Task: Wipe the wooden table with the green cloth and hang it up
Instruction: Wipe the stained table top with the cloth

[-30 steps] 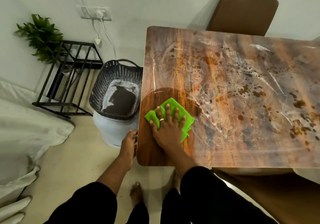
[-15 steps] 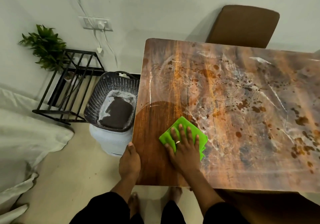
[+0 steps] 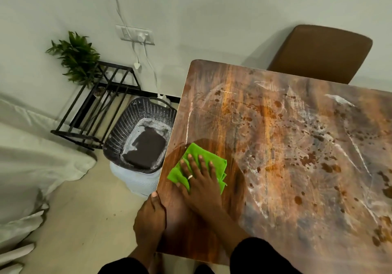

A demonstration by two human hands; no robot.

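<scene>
**Item:** bright green folded cloth [image 3: 219,167], lying flat on the near left part of the table top, inside a darker, cleaner patch of wood.

**Right hand** [image 3: 201,185]: palm down on the cloth, fingers straight and spread, pressing it to the surface. A pale ring [image 3: 190,176] is on one finger. Green corners show to the left, ahead and to the right of the fingers.

**Left hand** [image 3: 150,216]: off the cloth, just beside the right wrist, against the table's left edge. The thumb lies along the rim and the fingers are hidden. Whether it clasps the edge cannot be told.

**Support:** rectangular wooden table with rounded corners [image 3: 275,146], marked with brown spots and whitish smears beyond the dark patch.

**Surroundings**
- Dark perforated plastic basket [image 3: 137,121], just left of the table, atop a pale round bin [image 3: 135,181].
- Black metal rack [image 3: 99,104], further left.
- Green leafy plant [image 3: 76,57], behind the rack.
- White wall socket with plug [image 3: 135,35], above the rack.
- Brown chair back [image 3: 322,53], at the table's far side.
- White fabric [image 3: 31,157], at the far left.
</scene>
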